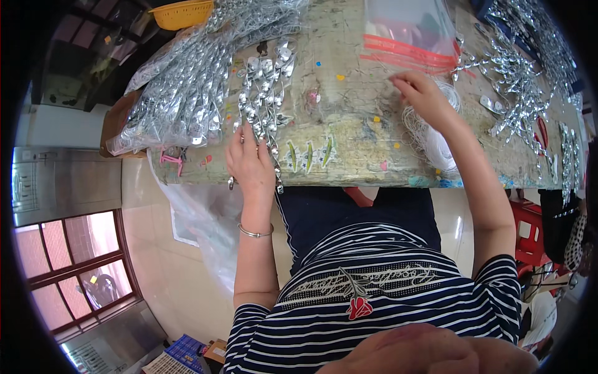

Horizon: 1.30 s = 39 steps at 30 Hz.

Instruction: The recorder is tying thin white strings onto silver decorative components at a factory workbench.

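Observation:
My left hand lies at the near edge of the worn table, with its fingers over a bunch of small silver metal pieces. Ends of these pieces stick out under the hand on both sides. My right hand reaches farther onto the table, its fingertips drawn together just below a clear plastic bag with red stripes. A bundle of white thread lies under the right wrist. Whether the fingertips pinch a thread is too small to tell.
A large clear bag full of silver pieces covers the table's left part, with a yellow basket behind it. More loose silver pieces spread over the right side. A red stool stands at the right.

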### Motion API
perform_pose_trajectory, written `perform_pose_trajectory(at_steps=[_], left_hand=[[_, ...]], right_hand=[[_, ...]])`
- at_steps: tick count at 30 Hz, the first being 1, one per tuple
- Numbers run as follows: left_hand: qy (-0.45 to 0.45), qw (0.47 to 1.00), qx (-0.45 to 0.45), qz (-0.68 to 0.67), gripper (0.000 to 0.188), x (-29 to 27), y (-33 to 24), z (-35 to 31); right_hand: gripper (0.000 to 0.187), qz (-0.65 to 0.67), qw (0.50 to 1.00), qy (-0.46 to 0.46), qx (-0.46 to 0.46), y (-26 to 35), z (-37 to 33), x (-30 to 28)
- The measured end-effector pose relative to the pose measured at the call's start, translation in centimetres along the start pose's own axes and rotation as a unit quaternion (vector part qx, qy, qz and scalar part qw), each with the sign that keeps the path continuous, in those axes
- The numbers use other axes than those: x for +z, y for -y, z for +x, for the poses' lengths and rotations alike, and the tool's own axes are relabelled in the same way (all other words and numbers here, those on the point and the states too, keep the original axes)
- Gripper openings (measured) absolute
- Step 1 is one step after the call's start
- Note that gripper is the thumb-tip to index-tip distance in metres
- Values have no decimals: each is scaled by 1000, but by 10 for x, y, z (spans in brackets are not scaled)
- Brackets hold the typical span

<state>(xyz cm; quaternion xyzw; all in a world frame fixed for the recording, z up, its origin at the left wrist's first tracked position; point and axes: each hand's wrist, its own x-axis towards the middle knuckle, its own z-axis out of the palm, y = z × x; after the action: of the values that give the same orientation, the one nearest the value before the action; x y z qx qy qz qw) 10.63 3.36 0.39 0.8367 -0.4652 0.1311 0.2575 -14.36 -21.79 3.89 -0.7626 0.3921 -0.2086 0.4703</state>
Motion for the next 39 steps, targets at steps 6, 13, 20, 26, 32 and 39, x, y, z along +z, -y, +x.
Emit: perform_pose_trajectory(at_steps=[6, 13, 20, 26, 32, 39], left_hand=[[-42, 997, 21, -67, 40, -11, -14, -16], [-56, 984, 27, -167, 24, -22, -36, -46], [-13, 961, 72, -266, 17, -23, -68, -75], [110, 913, 81, -384, 19, -17, -82, -95], [175, 885, 100, -421, 18, -19, -86, -108], [231, 870, 85, -428, 17, -19, -84, -118]], right_hand=[[26, -176, 983, -48, -36, -26, 88, 13], [25, -236, 971, -32, 10, -30, 104, 20], [24, -21, 997, -70, -13, -2, 62, -9], [13, 212, 975, -58, -28, 49, -15, -46], [12, 226, 963, -144, -15, 4, -48, -120], [32, 0, 979, -185, 84, -59, -25, -138]])
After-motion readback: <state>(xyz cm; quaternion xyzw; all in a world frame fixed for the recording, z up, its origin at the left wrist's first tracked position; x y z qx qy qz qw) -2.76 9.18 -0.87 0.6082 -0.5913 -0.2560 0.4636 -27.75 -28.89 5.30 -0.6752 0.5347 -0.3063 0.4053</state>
